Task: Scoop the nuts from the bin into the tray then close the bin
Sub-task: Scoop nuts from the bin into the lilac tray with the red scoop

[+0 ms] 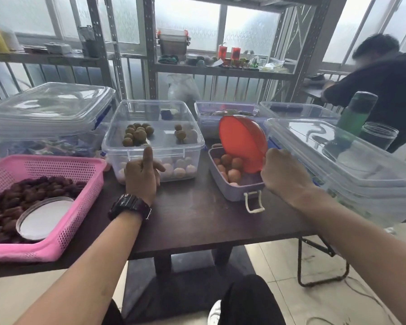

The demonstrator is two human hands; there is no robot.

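One red scoop (242, 144) (tipped into one lilac tray (230, 193)) clenched in right grip (281, 172); left grip (142, 177) slack, empty.

Your left grip (142, 177) and right grip (281, 171) are bare, and so are your left forearm (87, 268) and right forearm (352, 233), from the wrists back to the lower edge of view. On your left wrist sits a watch (129, 206): chunky and black, with a broad ribbed strap and a squarish case. Its glossy top catches the light, and a pale metal piece shows at the strap's right side. Lower down you wear black trousers (251, 299) of plain cloth, one leg at lower centre, a sliver of the other by your left elbow. A white shoe (214, 311) with a rounded toe peeks out beside the nearer leg.
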